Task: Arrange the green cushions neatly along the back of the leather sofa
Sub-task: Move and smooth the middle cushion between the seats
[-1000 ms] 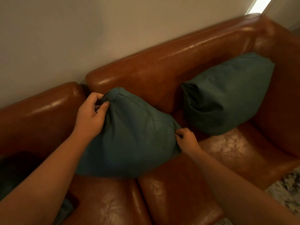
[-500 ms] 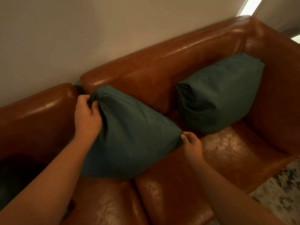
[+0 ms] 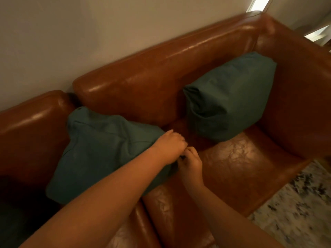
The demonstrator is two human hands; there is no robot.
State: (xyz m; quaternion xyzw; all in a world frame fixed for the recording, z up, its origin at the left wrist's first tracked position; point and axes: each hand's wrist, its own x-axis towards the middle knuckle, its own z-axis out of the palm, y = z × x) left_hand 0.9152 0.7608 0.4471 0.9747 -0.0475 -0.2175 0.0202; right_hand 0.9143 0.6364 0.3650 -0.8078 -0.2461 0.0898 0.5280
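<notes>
Comparing with the moment before, I saw my left hand had left the near cushion's top corner and joined my right hand at its right corner, both pinching the fabric there. The cushion now slumped lower against the sofa back, left of the far cushion, so I judged it needed straightening.

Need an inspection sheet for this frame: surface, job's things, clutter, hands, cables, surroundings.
Surface: brown leather sofa, seat creased and shiny.
Job's things: near cushion slumped against the backrest; far cushion leaning in the corner by the armrest.
Clutter: nothing seen.
Hands: left hand and right hand together at the near cushion's right corner; grip not clear.
Cables: nothing seen.
Surroundings: plain wall behind; patterned rug in front.
</notes>
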